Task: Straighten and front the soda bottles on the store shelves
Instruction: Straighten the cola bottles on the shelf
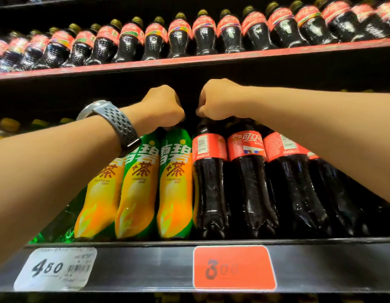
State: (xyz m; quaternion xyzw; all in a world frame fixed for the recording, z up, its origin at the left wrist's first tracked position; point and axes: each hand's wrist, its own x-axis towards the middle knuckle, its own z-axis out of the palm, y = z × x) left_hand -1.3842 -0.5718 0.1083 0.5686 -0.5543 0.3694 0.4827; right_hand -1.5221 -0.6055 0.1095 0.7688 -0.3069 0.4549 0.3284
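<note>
On the middle shelf [146, 265] stand green-and-orange tea soda bottles and dark cola bottles with red labels. My left hand [161, 106], with a grey watch on its wrist, grips the cap of the rightmost green-and-orange bottle [175, 182]. My right hand [218, 99] grips the cap of the leftmost cola bottle [209, 184], whose label shows its barcode side. Both caps are hidden under my curled fingers. A second cola bottle [250, 182] stands to its right with its logo partly forward.
The upper shelf [189, 60] has a red edge and carries a long row of small cola bottles [178, 36]. A white price tag [56, 267] and a red price tag [233, 267] sit on the middle shelf's front rail. More cola bottles run off to the right.
</note>
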